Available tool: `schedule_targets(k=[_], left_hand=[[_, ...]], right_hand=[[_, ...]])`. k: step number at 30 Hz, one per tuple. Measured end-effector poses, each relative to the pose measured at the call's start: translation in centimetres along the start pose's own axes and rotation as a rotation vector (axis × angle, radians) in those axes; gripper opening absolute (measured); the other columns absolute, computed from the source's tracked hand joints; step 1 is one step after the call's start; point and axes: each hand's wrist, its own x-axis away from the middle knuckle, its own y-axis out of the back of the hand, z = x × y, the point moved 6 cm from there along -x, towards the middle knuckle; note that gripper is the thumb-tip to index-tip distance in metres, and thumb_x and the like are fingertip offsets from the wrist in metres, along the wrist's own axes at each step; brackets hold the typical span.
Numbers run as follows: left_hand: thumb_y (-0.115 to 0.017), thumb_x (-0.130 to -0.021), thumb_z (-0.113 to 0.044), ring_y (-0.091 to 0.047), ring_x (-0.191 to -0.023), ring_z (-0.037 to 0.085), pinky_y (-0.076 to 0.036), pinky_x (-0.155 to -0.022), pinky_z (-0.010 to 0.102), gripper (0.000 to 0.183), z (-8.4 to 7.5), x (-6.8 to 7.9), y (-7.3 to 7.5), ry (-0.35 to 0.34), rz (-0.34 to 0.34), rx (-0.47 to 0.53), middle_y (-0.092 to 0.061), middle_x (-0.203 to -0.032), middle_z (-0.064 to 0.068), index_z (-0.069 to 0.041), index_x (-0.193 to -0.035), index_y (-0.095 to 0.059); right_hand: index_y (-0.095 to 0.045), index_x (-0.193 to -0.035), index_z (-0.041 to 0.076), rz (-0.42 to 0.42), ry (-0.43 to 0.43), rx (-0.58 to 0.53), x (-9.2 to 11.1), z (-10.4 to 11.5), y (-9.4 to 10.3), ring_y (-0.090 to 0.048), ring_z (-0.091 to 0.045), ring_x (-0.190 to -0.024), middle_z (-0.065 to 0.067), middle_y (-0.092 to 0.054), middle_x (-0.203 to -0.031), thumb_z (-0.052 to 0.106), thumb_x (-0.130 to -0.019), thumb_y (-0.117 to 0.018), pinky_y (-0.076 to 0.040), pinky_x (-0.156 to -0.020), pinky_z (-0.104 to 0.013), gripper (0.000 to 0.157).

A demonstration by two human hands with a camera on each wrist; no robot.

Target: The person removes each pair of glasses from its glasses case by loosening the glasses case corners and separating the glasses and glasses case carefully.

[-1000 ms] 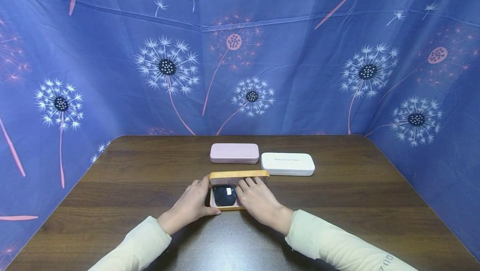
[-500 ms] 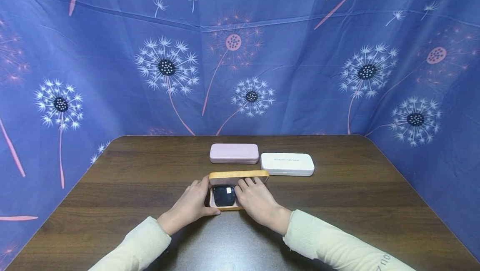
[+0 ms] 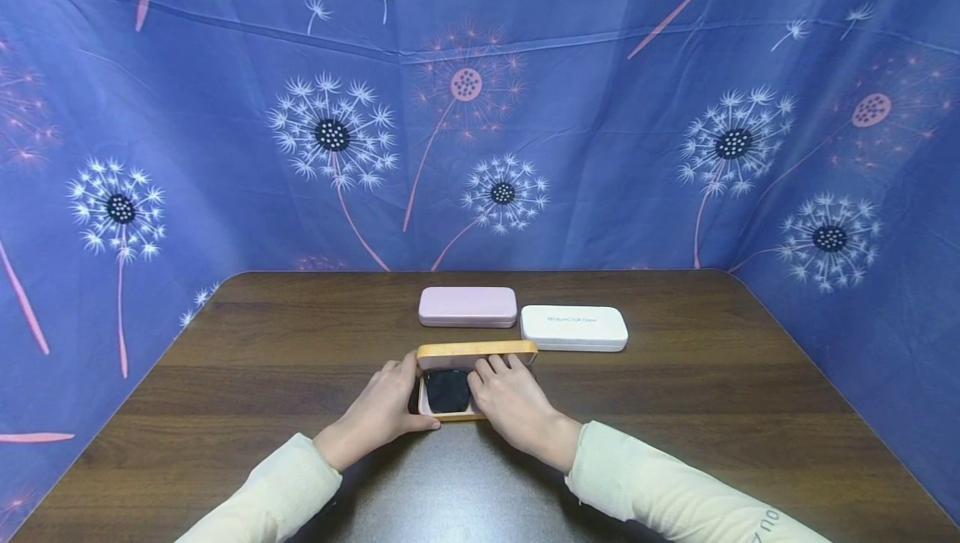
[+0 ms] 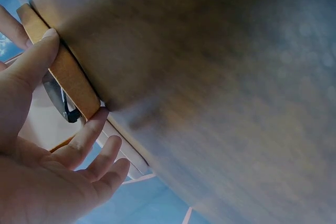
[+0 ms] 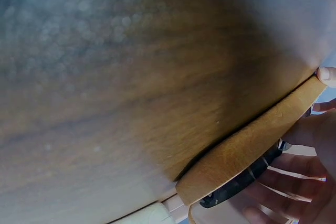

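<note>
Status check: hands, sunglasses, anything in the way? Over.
Left hand grips left end of open case. Right hand at sunglasses inside, grip unclear. Closed pink case and white case behind, apart from both hands.

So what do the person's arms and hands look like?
The left sleeve and right sleeve are long and pale cream, maybe a tiny bit greenish, each ending in a thick cuff at the wrist. The right sleeve also has some dark letters printed on it, cut off by the picture's edge. The left hand and right hand are bare, without gloves.
</note>
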Motion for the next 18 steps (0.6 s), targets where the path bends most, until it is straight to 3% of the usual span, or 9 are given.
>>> schedule_targets(k=[18], left_hand=[[-0.086, -0.055, -0.034, -0.056, -0.090, 0.027, -0.047, -0.080, 0.045, 0.091, -0.14, 0.02, 0.05, -0.005, 0.002, -0.004, -0.063, -0.095, 0.009, 0.005, -0.123, -0.042]], right_hand=[[-0.064, -0.078, 0.016, -0.093, -0.008, -0.014, -0.13, -0.15, 0.91, -0.055, -0.016, -0.072, 0.001, -0.058, -0.075, 0.018, -0.076, -0.064, -0.041, -0.055, -0.028, 0.003]])
